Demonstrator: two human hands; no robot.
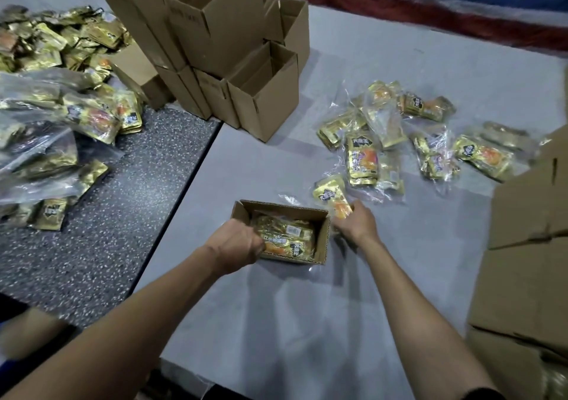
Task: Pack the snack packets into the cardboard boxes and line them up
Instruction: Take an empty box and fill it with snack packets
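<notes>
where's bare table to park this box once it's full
Bare grey table lies on your side of the open box. Another strip runs between the box stack and the loose packets. Crowded: the packet heap on the left, flattened cardboard on the right.

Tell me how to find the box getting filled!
Start at the grey table, nearer than the stack of empty boxes. One small box sits alone between the left hand and the right hand, which grips a loose packet. Only this box shows gold packets inside.
</notes>
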